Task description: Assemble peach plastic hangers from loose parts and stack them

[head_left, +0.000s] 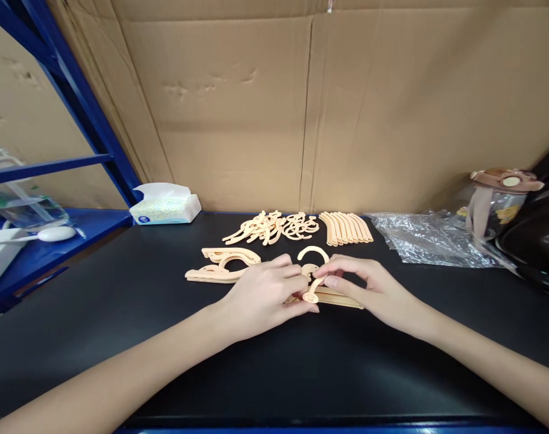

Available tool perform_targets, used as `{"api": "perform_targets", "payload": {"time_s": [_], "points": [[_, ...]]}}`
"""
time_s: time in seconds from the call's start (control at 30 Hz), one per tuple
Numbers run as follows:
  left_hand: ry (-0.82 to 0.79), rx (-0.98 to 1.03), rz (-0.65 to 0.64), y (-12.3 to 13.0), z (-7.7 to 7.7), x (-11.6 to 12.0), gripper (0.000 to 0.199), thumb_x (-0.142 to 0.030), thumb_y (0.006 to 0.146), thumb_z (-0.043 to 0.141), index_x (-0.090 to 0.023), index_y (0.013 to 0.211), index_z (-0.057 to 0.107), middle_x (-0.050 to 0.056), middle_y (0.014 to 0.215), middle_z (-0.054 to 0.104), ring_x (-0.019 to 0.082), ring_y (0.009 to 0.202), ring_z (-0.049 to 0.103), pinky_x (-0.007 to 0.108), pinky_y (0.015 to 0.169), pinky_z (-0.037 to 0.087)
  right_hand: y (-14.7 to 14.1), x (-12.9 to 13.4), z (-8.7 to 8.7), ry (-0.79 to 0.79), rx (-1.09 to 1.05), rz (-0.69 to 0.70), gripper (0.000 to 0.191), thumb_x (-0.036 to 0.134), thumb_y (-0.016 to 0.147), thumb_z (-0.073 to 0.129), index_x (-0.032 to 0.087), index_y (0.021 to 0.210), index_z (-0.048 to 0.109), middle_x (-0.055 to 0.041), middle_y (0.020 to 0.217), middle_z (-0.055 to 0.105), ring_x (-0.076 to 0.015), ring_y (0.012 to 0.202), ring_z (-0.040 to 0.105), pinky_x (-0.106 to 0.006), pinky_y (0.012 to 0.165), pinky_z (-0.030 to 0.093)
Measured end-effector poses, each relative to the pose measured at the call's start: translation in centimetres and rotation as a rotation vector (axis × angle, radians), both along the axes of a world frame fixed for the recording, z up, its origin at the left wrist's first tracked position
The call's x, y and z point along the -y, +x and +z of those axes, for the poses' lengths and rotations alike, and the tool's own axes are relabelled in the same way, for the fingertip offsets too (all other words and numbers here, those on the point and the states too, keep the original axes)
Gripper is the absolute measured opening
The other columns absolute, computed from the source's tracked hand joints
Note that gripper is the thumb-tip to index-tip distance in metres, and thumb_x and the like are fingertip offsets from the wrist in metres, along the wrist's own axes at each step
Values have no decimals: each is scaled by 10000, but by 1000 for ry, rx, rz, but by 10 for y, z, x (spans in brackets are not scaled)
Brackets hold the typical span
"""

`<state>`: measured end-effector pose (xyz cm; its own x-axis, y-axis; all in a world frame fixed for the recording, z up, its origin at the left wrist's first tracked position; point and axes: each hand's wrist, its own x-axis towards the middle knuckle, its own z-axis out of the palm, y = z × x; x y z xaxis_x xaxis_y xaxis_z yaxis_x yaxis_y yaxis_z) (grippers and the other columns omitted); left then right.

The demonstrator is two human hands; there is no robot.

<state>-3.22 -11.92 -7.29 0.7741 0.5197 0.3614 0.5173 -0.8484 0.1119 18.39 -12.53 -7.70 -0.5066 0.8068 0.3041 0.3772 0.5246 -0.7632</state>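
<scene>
Between thumb and fingertips, my right hand [373, 286] pinches a curved beige hanger hook [311, 296] with a round, disc-like end pointing down and left. My left hand [272, 292] is closed right beside that round end, its fingers curled; whatever sits in them is mostly hidden. Just behind the fingers lies a folding hanger [340, 297], beige, with its hook [314, 250] curving away from me. To the left, another folded beige hanger [217, 275] rests on the black table [265, 374], partly behind my left hand.
Farther back lie a loose pile of beige hooks [269, 226] and a neat row of beige hanger arms [346, 228]. Clear plastic wrap [419, 241] and a lidded bottle [495, 202] are at right. A tissue pack [166, 205] stands at left by a blue metal frame [88, 120].
</scene>
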Motion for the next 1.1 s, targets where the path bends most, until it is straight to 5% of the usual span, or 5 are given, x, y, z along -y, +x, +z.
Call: {"api": "perform_targets", "payload": {"time_s": [0.3,0.9,1.1], "points": [[-55,-189,37,-3,9,4,326,-459,840,572,-173,690,528,-26,679,533,129,663,493,245,504,261,16,-25,-3,-146,-249,-226,209,394,743,676,211,837,642,-18,879,632,-166,821,594,-325,793,478],[48,-289,63,0,5,7,240,-387,879,510,-180,762,544,13,845,570,155,731,519,265,557,345,6,-22,-10,-291,-253,-126,171,329,744,649,193,830,589,10,787,569,-129,739,559,-295,734,461],[-35,-125,114,0,4,3,194,-313,903,471,-180,781,541,-2,781,575,137,705,524,244,553,335,9,-26,-17,-320,-243,-153,223,353,734,666,196,889,632,-11,834,629,-158,801,599,-340,807,464]]}}
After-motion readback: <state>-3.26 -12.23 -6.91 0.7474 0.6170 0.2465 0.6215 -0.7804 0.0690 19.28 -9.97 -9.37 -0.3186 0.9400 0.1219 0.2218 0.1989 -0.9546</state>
